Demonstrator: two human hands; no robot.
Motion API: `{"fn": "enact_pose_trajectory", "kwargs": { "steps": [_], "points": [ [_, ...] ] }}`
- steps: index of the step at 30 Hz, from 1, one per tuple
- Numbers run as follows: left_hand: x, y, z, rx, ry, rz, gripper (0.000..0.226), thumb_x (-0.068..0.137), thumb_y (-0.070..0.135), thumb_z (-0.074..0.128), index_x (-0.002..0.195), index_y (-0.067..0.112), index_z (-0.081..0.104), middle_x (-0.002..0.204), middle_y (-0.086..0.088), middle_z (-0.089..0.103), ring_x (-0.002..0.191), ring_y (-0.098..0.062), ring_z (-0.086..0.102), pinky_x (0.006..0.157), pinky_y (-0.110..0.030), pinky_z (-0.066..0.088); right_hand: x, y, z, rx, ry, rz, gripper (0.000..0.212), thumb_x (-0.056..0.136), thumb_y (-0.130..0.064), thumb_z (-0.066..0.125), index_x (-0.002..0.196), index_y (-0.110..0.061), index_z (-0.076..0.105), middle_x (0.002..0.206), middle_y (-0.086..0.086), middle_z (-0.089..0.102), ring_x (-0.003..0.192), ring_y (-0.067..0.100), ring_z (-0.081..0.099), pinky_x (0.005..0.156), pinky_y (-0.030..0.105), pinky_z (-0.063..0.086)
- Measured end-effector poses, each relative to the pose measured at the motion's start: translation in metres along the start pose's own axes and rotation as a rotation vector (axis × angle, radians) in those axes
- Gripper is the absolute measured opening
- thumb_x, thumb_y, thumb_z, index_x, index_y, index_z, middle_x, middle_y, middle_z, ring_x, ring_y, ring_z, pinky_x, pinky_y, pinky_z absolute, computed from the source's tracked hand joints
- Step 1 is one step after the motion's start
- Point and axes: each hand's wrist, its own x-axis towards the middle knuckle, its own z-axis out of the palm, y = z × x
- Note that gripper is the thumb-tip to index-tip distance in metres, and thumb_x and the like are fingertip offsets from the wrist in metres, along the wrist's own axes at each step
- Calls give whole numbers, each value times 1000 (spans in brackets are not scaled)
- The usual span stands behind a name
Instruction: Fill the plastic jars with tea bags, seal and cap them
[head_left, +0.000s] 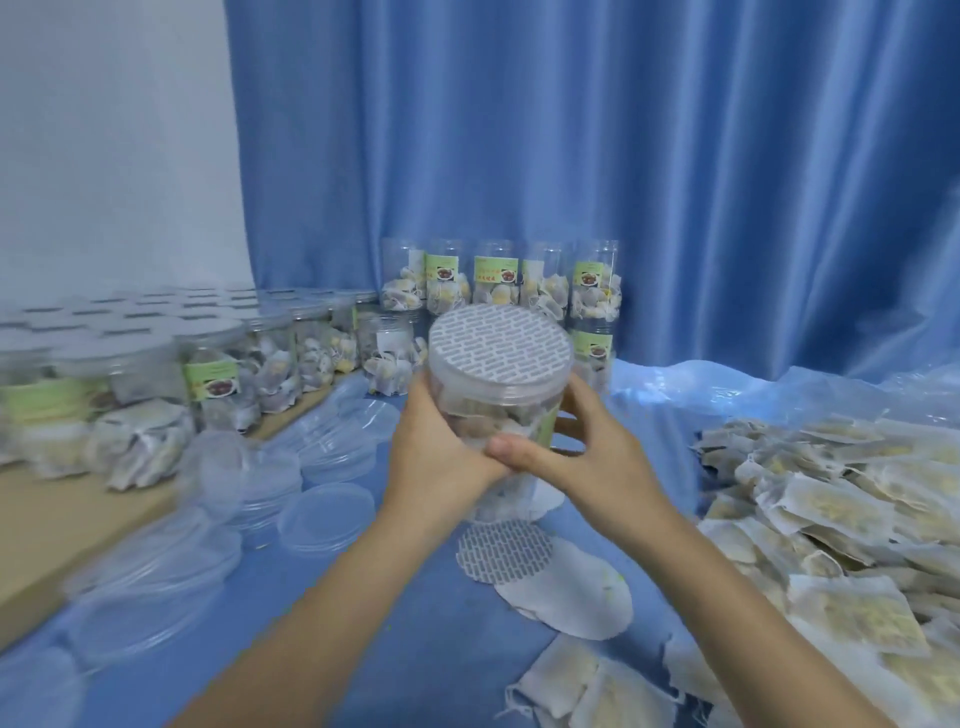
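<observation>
Blue cloth (363, 623) surface, blue curtain (623, 156); both hands grip jar (493, 395).

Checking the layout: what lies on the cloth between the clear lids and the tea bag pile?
Head view: loose seal discs lie there, between the lids and the pile, below the held jar.
</observation>
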Motion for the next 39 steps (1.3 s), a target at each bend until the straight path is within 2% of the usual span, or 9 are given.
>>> {"fn": "enact_pose_trajectory", "kwargs": {
  "steps": [9, 16, 18, 21, 28, 31, 33, 35, 39],
  "points": [
    [-17, 0, -145, 289, 145, -109, 106, 30, 47, 88, 124, 20, 45, 120, 2, 60, 107, -14, 59, 91, -31, 48, 23, -57, 114, 111, -240, -18, 72, 39, -64, 80, 104, -36, 63, 99, -25, 68, 96, -9, 59, 86, 23, 49],
    [-16, -20, -255, 401, 298, -179, 88, 18, 66, 73, 97, 34, 49, 94, 17, 56, 83, 11, 54, 69, -11, 45, 40, -101, 220, 39, -336, -150, 33, 55, -57, 82, 74, -40, 62, 73, -43, 59, 72, -22, 53, 61, 1, 39],
    [-15, -33, -282, 381, 266, -242, 99, 20, 62, 78, 107, 25, 51, 98, 14, 63, 90, 1, 60, 78, -22, 51, 44, -105, 252, -12, -340, -195, 32, 55, -58, 82, 63, -41, 56, 62, -33, 57, 66, -18, 51, 58, 4, 37],
    [-12, -50, -313, 355, 219, -286, 96, 26, 56, 82, 112, 18, 59, 105, 0, 70, 100, -17, 65, 93, -41, 51, 52, -105, 298, -14, -457, -159, 35, 56, -60, 81, 78, -40, 61, 80, -25, 60, 83, -10, 53, 67, 6, 38],
    [-2, -86, -355, 470, 402, -334, 38, 58, 33, 87, 71, 37, 52, 66, 12, 59, 74, -18, 64, 72, -34, 54, 78, -103, 376, -6, -572, -111, 46, 62, -55, 79, 100, -31, 69, 95, -17, 69, 92, -1, 62, 79, 14, 49],
    [8, -106, -376, 520, 454, -383, 46, 72, 15, 76, 114, 21, 58, 87, 0, 66, 92, -24, 65, 76, -30, 48, 94, -102, 402, -41, -688, -20, 27, 71, -37, 79, 91, -29, 62, 98, -3, 70, 96, 12, 63, 90, 32, 50],
    [10, -123, -386, 552, 422, -455, 75, 79, 6, 66, 144, 19, 31, 120, -6, 62, 110, -26, 58, 83, -26, 44, 95, -99, 422, -55, -823, 23, 32, 80, -22, 74, 109, -22, 60, 117, 7, 65, 110, 19, 58, 99, 38, 45],
    [9, -133, -389, 543, 374, -509, 86, 82, -4, 56, 151, 21, 11, 142, -9, 47, 127, -26, 48, 100, -30, 41, 89, -95, 439, -125, -832, 44, 57, 84, -23, 68, 135, -12, 45, 132, 11, 53, 121, 22, 50, 103, 38, 42],
    [10, -131, -382, 526, 316, -443, 73, 83, -9, 50, 147, 16, 26, 147, -7, 41, 133, -22, 43, 107, -35, 37, 73, -92, 444, -126, -825, 72, 63, 87, -24, 61, 141, -7, 35, 137, 13, 48, 123, 25, 48, 97, 35, 41]
  ]
}}
